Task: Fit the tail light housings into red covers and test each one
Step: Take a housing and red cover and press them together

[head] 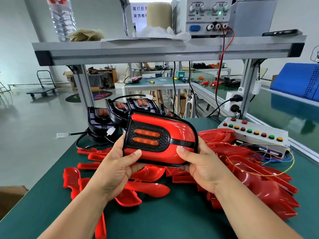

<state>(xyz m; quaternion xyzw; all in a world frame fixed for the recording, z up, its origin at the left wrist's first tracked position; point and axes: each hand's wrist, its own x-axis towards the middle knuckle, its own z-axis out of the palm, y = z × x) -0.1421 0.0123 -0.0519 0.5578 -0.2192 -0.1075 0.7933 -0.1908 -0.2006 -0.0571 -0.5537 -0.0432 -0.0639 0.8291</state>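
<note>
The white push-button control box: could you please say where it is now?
In the head view, the white control box sits at the right rear of the green bench, by the aluminium frame post, behind the red plastic covers.

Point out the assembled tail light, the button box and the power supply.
assembled tail light (164,122), head view, red upper face.
button box (248,135), head view, top panel.
power supply (208,21), head view, front panel.

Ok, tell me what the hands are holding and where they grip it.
Both hold one red-covered tail light: left hand at its lower left corner, right hand at its lower right edge, thumbs on the front.
</note>
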